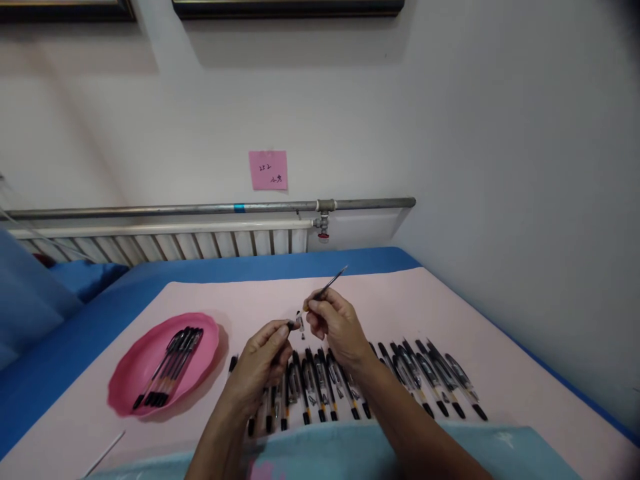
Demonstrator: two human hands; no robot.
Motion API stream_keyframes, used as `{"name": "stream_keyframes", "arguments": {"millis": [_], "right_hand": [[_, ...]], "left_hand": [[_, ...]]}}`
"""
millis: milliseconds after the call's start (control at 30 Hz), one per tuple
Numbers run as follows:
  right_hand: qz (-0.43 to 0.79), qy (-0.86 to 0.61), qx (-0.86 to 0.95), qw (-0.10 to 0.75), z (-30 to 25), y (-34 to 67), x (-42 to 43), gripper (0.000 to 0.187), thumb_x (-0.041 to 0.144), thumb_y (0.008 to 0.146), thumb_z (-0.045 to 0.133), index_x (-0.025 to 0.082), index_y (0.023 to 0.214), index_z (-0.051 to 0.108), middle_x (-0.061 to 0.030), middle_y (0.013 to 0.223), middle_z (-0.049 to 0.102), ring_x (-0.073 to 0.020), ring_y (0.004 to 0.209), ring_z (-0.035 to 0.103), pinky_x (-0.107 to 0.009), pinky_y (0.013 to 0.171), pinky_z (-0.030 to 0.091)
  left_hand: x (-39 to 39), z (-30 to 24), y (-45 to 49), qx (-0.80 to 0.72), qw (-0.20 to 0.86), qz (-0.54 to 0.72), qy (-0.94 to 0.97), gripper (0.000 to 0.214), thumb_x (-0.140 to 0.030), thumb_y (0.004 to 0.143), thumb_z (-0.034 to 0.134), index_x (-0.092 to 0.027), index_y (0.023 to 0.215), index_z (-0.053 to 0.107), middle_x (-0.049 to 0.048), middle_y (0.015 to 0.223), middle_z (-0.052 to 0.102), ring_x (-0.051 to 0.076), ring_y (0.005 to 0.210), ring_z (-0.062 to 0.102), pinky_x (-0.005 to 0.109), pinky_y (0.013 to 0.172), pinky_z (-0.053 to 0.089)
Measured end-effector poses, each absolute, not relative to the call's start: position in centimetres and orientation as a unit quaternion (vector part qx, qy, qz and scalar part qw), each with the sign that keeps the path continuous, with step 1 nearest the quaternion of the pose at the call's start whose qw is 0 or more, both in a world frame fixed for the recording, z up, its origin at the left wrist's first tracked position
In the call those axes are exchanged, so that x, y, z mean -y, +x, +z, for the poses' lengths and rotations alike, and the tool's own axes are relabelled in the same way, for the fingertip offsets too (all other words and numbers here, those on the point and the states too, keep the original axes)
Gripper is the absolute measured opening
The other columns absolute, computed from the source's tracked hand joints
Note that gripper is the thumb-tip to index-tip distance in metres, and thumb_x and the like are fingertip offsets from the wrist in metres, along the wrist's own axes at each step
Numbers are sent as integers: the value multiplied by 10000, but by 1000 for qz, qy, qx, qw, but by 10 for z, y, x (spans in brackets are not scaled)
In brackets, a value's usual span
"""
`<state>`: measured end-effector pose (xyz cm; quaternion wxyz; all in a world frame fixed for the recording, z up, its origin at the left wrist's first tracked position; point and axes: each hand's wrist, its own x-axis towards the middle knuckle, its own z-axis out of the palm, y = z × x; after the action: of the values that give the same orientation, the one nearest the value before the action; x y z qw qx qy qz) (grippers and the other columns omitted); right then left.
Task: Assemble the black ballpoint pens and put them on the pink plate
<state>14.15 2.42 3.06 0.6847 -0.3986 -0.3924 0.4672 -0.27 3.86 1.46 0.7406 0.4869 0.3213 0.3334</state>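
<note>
My right hand pinches a slim dark pen refill, whose pale tip points up and to the right. The refill's amber end comes out below the fingers, toward my left hand. That hand is closed, with a small black pen part between thumb and forefinger; its exact kind is hard to make out. Just beyond the fingertips lies a clear pen piece with a black end. Below both hands, several black pen parts lie in a row, with clear caps and small metal clips or tips among them; my forearms hide some.
A pink scalloped dish holding several assembled black pens stands at the left. A thin white stick lies near the front left. Light blue cloth covers the near edge. Behind the table are a radiator and a pipe.
</note>
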Motion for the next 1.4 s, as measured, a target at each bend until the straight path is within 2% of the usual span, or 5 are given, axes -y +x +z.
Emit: {"name": "stream_keyframes", "arguments": {"millis": [533,867,1167,1233,1400], "right_hand": [[501,-363,379,688,27,137,-25,58,210,698,535,175,734,507,30,621,555,-52,422,432,-151,339,264],[443,-383,448,676,35,137,-17,55,202,714,525,184,765,513,43,575,525,-62,442,417,-175,395,303],[498,-461,530,509,33,150,-20,62,213,707,560,157,698,584,29,575,548,-49,445,396,-156,384,276],[500,-466,511,522,35,149,-20,108,246,707,574,161,769,599,38,570,527,-48,437,389,-154,374,269],[439,-459,414,653,38,152,-24,198,287,697,574,185,867,565,45,633,497,-47,434,381,-163,364,240]], "left_hand": [[-36,17,-3,-324,753,321,474,446,-434,768,523,-224,1158,470,-83,517,361,10,366,189,158,362,76],[-38,17,-6,-326,768,318,451,448,-449,753,535,-231,1139,473,-96,501,333,10,348,167,154,348,55],[-39,14,-3,-354,727,291,511,358,-487,730,534,-182,916,541,-91,480,335,15,343,187,167,347,77],[-40,13,-5,-346,727,299,511,359,-488,750,506,-183,938,536,-90,484,342,15,341,182,168,346,79],[-42,15,-9,-333,733,322,498,339,-456,769,506,-177,961,529,-90,486,351,11,339,189,160,343,88]]}}
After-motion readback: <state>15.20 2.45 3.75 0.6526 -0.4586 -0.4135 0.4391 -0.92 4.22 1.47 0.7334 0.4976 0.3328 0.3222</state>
